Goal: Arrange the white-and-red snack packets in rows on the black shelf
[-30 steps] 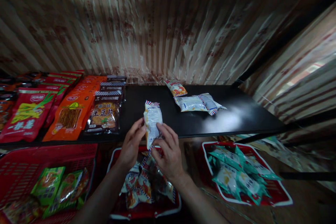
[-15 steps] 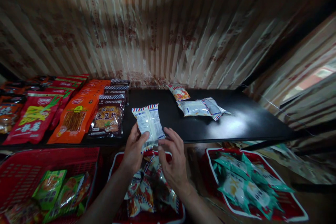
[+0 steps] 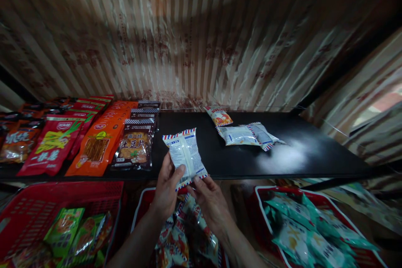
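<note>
My left hand (image 3: 166, 186) and my right hand (image 3: 210, 196) both pinch the lower edge of a white snack packet (image 3: 184, 155) with a red-and-blue striped border. The packet is held with its printed back facing me, above the front edge of the black shelf (image 3: 282, 155). Directly under my hands sits a red basket (image 3: 141, 213) holding several more packets of the same kind. On the shelf behind lie three similar packets (image 3: 243, 134), one showing an orange front (image 3: 220, 117).
Rows of red, orange and dark snack bags (image 3: 94, 142) fill the shelf's left part. A red basket with green packets (image 3: 56, 222) stands lower left, another with teal packets (image 3: 307, 230) lower right. A striped curtain hangs behind.
The packet has turned from edge-on to flat, with its back facing me, and moved slightly right. My right hand has returned to grip its lower corner.
</note>
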